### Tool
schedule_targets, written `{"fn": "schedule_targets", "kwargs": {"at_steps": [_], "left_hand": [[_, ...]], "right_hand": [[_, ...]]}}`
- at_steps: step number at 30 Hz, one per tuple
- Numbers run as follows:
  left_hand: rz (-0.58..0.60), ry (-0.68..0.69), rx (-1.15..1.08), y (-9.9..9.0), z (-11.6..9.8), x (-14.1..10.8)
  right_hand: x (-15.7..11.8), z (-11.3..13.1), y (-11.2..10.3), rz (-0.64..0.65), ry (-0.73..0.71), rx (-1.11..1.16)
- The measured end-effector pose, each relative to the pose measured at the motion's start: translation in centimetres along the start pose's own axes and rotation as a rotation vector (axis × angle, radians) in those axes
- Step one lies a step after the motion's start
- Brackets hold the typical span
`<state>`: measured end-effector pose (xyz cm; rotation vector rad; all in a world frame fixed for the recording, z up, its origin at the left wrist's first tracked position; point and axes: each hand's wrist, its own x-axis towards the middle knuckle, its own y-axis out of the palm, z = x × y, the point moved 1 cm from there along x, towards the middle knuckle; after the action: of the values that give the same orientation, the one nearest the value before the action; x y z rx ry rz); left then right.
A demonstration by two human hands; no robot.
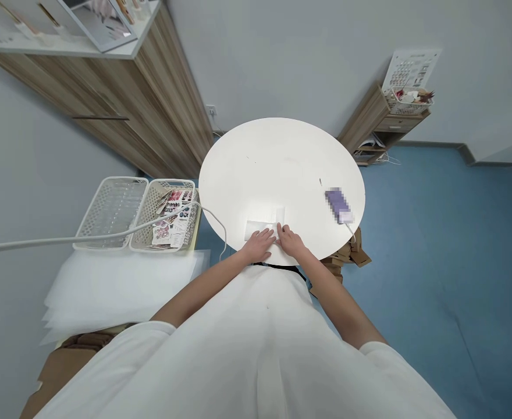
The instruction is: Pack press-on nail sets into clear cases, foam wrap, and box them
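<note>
On the near part of the round white table lies a thin white folded strip, with a narrower flap standing out from it at a right angle. What the strip is made of, I cannot make out. My left hand rests flat along its near edge, fingers stretched and apart. Just right of it, my right hand has its index fingertip on the corner where strip and flap meet, its thumb close to my left fingers. Neither hand is visibly wrapped around anything.
A blurred purple object with a white cable lies on the table's right side. Two white baskets stand left, one holding printed cards, above stacked translucent sheets. A cable crosses the baskets. Brown cardboard sits below right.
</note>
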<state>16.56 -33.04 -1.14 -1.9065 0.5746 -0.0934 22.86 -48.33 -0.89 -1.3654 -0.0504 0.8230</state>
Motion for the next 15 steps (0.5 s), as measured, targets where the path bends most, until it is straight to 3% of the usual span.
{"fn": "schedule_targets", "kwargs": {"at_steps": [3,6,8,12,15], "left_hand": [[-0.113,-0.166,-0.087,0.3,0.5,-1.0],[-0.294,-0.623,-0.251,0.8,1.7,-2.1],[-0.318,-0.862,-0.377,1.1,2.5,-2.6],[-0.265,-0.933,-0.555,1.4,3.4,-2.2],[-0.339,-0.978,-0.701,1.5,3.4,-1.4]], "right_hand": [[0.5,1.1,0.6,-0.037,0.035,-0.076],[0.7,1.8,1.0,-0.026,0.075,-0.102],[0.8,1.9,1.1,-0.005,0.086,-0.089],[1.1,2.1,1.1,0.033,0.08,-0.057],[1.2,2.3,0.8,0.049,0.071,-0.046]]}}
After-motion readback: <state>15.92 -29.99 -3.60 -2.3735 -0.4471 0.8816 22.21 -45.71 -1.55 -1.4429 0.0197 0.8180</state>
